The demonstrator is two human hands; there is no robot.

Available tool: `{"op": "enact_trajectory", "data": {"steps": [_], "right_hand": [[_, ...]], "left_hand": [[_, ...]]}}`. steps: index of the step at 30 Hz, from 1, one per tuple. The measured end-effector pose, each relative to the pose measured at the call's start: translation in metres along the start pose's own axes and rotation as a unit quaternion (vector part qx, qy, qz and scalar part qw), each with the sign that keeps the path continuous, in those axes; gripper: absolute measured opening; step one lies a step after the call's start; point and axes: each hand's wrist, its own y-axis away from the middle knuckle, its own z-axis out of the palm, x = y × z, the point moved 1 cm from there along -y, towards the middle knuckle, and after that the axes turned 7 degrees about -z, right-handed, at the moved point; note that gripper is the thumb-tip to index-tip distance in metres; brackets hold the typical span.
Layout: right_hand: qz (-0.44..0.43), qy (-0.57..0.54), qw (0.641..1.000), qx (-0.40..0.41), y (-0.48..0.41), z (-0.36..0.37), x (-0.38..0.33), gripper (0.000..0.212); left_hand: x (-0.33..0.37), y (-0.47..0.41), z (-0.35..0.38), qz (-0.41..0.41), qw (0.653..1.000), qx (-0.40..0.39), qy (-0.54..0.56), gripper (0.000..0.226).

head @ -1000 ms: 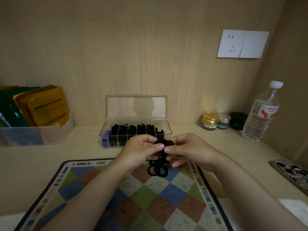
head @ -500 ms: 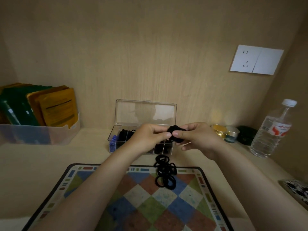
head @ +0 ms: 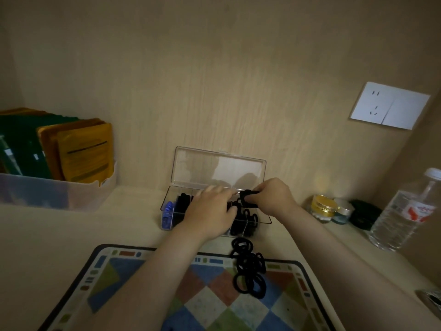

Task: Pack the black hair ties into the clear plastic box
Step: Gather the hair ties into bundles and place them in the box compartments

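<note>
The clear plastic box [head: 218,170] stands open against the back wall, its lid upright, with black hair ties in several compartments and blue ones at the left end. My right hand [head: 272,197] pinches a small bunch of black hair ties [head: 248,196] over the box's right side. My left hand [head: 212,211] lies flat over the middle compartments, fingers stretched toward the bunch. A loose pile of black hair ties [head: 249,266] lies in front of the box, on the edge of the checked mat [head: 133,290].
A translucent bin [head: 57,192] with green and yellow packets stands at the left. Small jars [head: 324,207] and a water bottle [head: 405,211] stand at the right. A wall socket [head: 389,105] sits above them.
Both hands have moved forward from above the mat to over the open box, carrying the bunch of ties. The left hand has let go of the bunch and flattened.
</note>
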Motion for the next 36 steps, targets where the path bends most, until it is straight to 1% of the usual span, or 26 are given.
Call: {"op": "enact_trajectory", "data": {"steps": [4,7,9,11,14,15,17,19,21,24,26,29,31,34,36], "right_hand": [[-0.002,0.127,0.99,-0.056,-0.008,0.01,-0.003,0.016],[-0.008,0.232,0.971,-0.06,-0.009,0.018,-0.007,0.006],[-0.016,0.276,0.959,-0.061,-0.007,0.019,-0.009,0.004],[-0.031,0.274,0.958,-0.081,-0.007,0.018,-0.009,0.008],[-0.061,0.222,0.963,-0.142,-0.004,0.004,-0.006,0.017],[-0.075,0.204,0.964,-0.151,-0.002,-0.001,-0.004,0.018],[-0.109,0.182,0.969,-0.13,0.007,-0.011,-0.004,0.026],[-0.146,0.174,0.97,-0.082,0.014,-0.017,-0.002,0.027],[-0.174,0.198,0.961,-0.078,0.02,-0.016,0.002,0.032],[-0.213,0.298,0.923,-0.119,0.028,-0.004,0.003,0.049],[-0.224,0.34,0.905,-0.125,0.031,0.004,0.004,0.052],[-0.206,0.316,0.916,-0.139,0.031,0.002,0.004,0.045],[-0.204,0.26,0.933,-0.143,0.032,-0.005,0.003,0.039],[-0.207,0.162,0.961,-0.091,0.043,-0.019,0.003,0.042],[-0.218,0.129,0.966,-0.054,0.053,-0.028,0.006,0.039]], "left_hand": [[-0.003,0.001,0.003,0.014,1.0,-0.01,-0.01,0.051],[-0.001,0.002,0.005,0.029,0.999,-0.011,-0.031,0.051],[-0.001,0.003,0.006,0.039,0.998,-0.022,-0.039,0.049],[-0.001,0.003,0.006,0.042,0.997,-0.038,-0.044,0.048],[0.0,0.002,0.006,0.039,0.997,-0.053,-0.051,0.048],[0.0,0.001,0.006,0.038,0.996,-0.057,-0.051,0.048],[0.0,0.001,0.006,0.035,0.996,-0.062,-0.049,0.048],[0.0,0.001,0.005,0.032,0.997,-0.058,-0.039,0.047],[0.0,0.001,0.005,0.027,0.999,-0.036,-0.017,0.044],[-0.002,0.001,0.006,0.024,1.0,-0.01,-0.007,0.044],[-0.002,0.001,0.008,0.033,0.999,-0.009,-0.02,0.047],[-0.001,0.003,0.009,0.042,0.999,-0.009,-0.033,0.051],[0.0,0.004,0.008,0.045,0.998,-0.005,-0.033,0.051],[0.003,0.006,0.003,0.058,0.998,0.01,-0.016,0.047],[0.009,0.007,-0.001,0.081,0.996,0.033,-0.01,0.041]]}}
